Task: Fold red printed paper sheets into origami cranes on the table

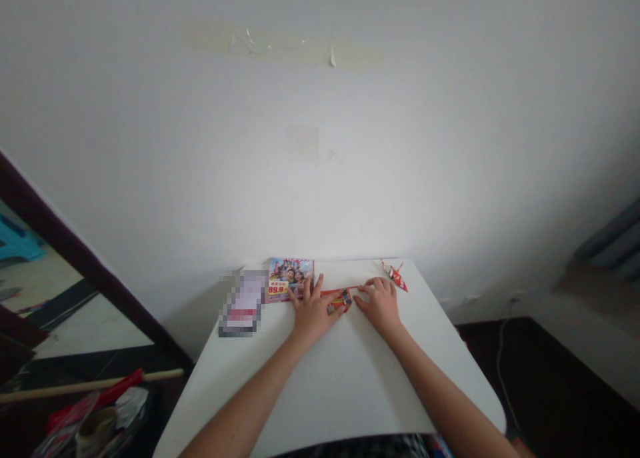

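two hands are set to one red printed paper strip [340, 301] near the far side of the white tabletop [350, 378]. by the left hand [313, 307], fingers spread, its left part is covered; by the right hand [381, 306], fingers bent, its right end is met, though whether it is pinched cannot be told. the strip is judged light, flexible and easily creased or torn, best taken by its edges. from it, a leaflet [291, 278] is seen at ten o'clock, a pixelated phone [245, 305] at nine, a folded paper bird [397, 275] at two. at eight, below the tabletop, a tube [95, 438] and red wrapping [117, 388] are held in what seems a dark-lined bin [148, 415].
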A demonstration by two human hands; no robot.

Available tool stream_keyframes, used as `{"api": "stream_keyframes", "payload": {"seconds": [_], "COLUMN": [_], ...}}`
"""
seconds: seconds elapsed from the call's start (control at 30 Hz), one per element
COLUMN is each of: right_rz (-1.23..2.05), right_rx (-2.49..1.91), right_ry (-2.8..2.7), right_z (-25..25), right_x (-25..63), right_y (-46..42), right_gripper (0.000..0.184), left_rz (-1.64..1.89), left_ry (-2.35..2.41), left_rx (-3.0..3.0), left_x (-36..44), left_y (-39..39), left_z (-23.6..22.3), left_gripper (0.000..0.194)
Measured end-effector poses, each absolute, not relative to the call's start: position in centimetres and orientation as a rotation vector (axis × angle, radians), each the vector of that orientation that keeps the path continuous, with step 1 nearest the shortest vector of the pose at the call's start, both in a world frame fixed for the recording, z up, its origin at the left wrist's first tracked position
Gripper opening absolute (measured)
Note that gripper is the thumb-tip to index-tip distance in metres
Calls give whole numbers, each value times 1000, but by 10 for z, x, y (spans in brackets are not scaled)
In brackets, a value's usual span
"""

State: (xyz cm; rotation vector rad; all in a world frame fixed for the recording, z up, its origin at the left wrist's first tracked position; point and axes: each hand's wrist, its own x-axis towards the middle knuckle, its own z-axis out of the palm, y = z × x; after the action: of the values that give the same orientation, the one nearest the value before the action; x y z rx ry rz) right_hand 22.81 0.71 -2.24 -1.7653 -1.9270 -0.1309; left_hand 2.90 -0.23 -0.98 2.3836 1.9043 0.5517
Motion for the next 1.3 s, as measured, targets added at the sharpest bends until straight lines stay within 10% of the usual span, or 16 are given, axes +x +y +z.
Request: {"api": "stream_keyframes", "payload": {"seconds": [1.3], "right_rz": [61], "right_rx": [-1699], "right_ry": [-2009], "right_z": [-23], "right_x": [231], "right_y": [7], "right_gripper": [42], "left_rz": [443], "left_ry": [1931], "left_rx": [2339], "left_x": [25], "left_y": [-1], "left_z": [-8], "left_gripper": [52]}}
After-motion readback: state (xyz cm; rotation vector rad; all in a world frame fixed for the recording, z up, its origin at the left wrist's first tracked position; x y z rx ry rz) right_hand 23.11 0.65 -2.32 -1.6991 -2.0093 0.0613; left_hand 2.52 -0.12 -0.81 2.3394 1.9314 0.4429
